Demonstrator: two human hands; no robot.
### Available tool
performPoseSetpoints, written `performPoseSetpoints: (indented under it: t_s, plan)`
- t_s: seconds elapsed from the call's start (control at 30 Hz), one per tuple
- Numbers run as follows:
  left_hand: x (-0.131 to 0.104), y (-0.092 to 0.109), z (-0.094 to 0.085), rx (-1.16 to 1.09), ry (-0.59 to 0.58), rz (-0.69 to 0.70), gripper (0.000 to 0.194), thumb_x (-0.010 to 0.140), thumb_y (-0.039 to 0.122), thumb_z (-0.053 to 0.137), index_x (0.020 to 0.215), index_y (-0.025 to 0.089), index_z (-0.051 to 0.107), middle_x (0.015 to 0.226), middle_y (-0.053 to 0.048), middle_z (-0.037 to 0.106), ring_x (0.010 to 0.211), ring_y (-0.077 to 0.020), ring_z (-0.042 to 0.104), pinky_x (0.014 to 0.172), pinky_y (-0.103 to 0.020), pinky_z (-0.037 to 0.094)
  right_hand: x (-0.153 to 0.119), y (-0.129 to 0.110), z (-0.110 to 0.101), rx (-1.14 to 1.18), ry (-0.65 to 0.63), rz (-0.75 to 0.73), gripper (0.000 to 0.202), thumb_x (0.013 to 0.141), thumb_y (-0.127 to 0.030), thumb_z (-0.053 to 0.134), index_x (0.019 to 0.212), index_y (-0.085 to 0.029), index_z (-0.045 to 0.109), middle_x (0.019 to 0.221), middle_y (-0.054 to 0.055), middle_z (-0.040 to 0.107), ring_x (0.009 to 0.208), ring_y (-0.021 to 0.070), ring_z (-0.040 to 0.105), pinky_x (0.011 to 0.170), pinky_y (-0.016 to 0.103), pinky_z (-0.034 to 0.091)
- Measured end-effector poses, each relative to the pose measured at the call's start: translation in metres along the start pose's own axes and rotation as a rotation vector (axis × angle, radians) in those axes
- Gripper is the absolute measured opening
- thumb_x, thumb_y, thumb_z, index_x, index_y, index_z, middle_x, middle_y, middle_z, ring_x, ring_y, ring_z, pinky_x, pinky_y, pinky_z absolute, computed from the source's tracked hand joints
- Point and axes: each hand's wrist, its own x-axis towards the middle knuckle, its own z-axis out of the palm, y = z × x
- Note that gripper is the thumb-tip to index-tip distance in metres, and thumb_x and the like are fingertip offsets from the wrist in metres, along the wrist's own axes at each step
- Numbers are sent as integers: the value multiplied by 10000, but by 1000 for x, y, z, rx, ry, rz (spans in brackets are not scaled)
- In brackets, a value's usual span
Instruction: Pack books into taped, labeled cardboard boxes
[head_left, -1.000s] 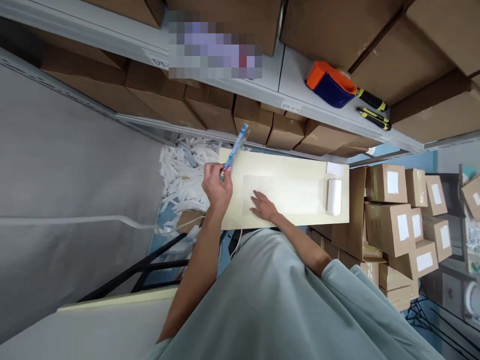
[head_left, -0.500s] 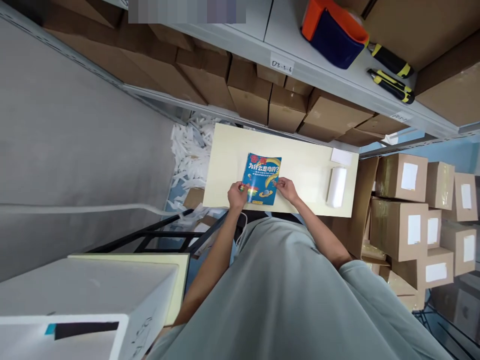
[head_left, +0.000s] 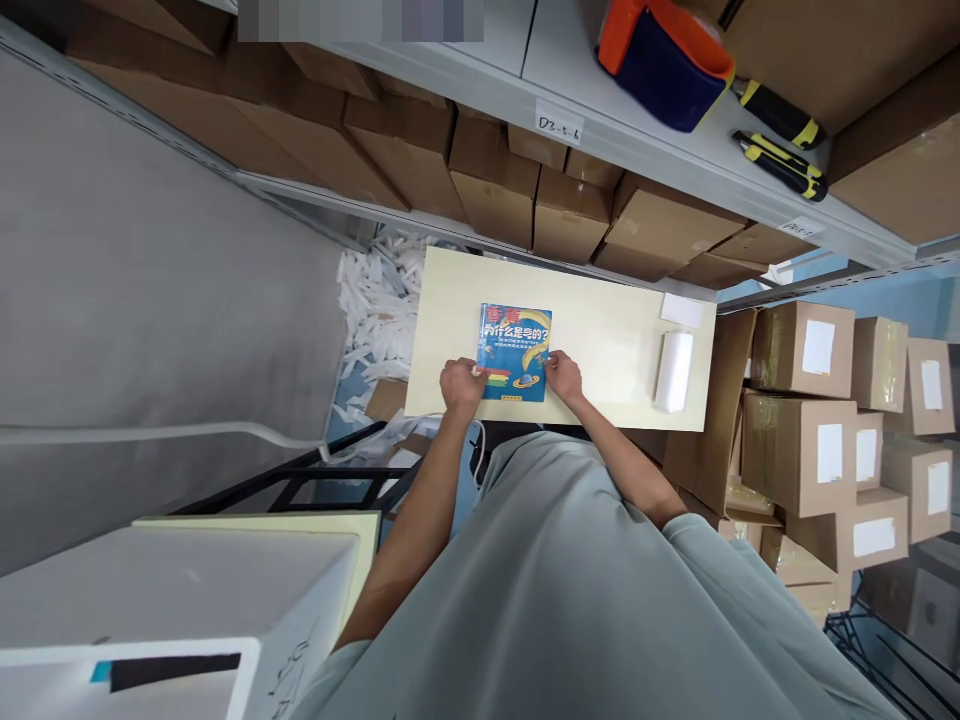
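Note:
A blue children's book with a yellow banana, a ringed planet and Chinese lettering on its cover is held between my two hands, cover facing up. My left hand pinches its lower left edge. On the opposite side, the fingers of my right hand are closed on the right edge. Beneath the book lies a cream tabletop; whether the book rests on it or is just above it, I cannot tell.
A white roll and a white paper slip lie at the table's right end. Shelving with cardboard boxes runs behind, with box cutters above. Stacked cartons stand right, shredded paper left, a white case lower left.
Both hands have moved a little to the left with the book. The book now looks squarer and flatter to the view, with less glare on its cover.

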Motion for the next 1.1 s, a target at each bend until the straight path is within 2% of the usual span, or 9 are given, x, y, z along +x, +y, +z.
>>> performPoseSetpoints:
  t_s: [0.1, 0.2, 0.27, 0.4, 0.73, 0.83, 0.93, 1.0, 1.1]
  plan:
    - [8, -1, -5, 4, -6, -12, 281, 945, 346, 697, 1153, 167, 755, 1204, -196, 769, 1152, -375, 720, 1092, -516, 550, -13, -7, 7, -128, 57, -138, 340, 1054, -289, 597, 1369, -192, 681, 1365, 164, 688, 1304, 324, 636, 1134, 478, 550]
    - [16, 0, -9, 10, -47, -27, 221, 1001, 352, 638, 1086, 183, 754, 1125, -180, 795, 1137, -377, 733, 1090, -518, 549, -21, -16, 23, -212, -87, -233, 232, 1049, -261, 615, 1240, -188, 724, 1228, 126, 693, 1200, 285, 639, 1141, 437, 529]
    - [20, 1, -10, 15, -86, -36, 227, 1024, 362, 608, 1041, 188, 754, 1101, -176, 805, 1113, -370, 744, 1068, -502, 557, -23, -22, 35, -281, -159, -213, 160, 1024, -235, 663, 1158, -187, 735, 1199, 113, 682, 1165, 274, 634, 1134, 417, 522]
    - [23, 4, -15, 23, -170, -36, 251, 1046, 344, 562, 1066, 192, 760, 1126, -148, 820, 1102, -332, 762, 1020, -440, 572, -24, -32, 48, -404, -160, -118, 96, 1025, -247, 703, 1099, -189, 721, 1278, 129, 649, 1223, 281, 604, 1111, 397, 518]
    - [28, 17, -46, 96, -284, 103, 223, 1009, 272, 555, 1054, 193, 759, 1165, -157, 816, 1149, -327, 764, 1054, -418, 557, -25, -51, 43, -444, -191, -8, 112, 1031, -306, 727, 1052, -197, 707, 1296, 124, 656, 1274, 272, 607, 1084, 362, 528]
    - [26, 25, -55, 135, -287, 137, 222, 995, 246, 552, 1036, 187, 763, 1183, -172, 818, 1164, -339, 763, 1062, -425, 558, -22, -47, 39, -389, -202, -9, 175, 1030, -354, 755, 1067, -185, 729, 1284, 130, 677, 1284, 275, 622, 1095, 361, 527]
    - [12, 39, -66, 169, -273, 160, 223, 1002, 267, 565, 1048, 189, 769, 1145, -152, 832, 1142, -330, 774, 1043, -407, 570, -22, -40, 34, -262, -220, -48, 335, 994, -422, 823, 1188, -160, 745, 1244, 129, 717, 1246, 275, 669, 1103, 376, 546]
    - [-3, 56, -72, 183, -262, 213, 221, 1006, 285, 579, 1063, 197, 774, 1114, -126, 839, 1116, -307, 782, 1021, -376, 575, -27, -36, 30, -116, -253, -111, 535, 947, -468, 882, 1333, -140, 713, 1256, 138, 741, 1208, 273, 709, 1084, 388, 579]
    - [-32, 93, -78, 204, -288, 329, 204, 983, 278, 608, 1064, 215, 784, 1073, -88, 845, 1054, -270, 791, 963, -331, 578, -41, -30, 20, 166, -272, -287, 761, 898, -515, 922, 1503, -163, 625, 1337, 144, 753, 1171, 257, 751, 1040, 386, 625]
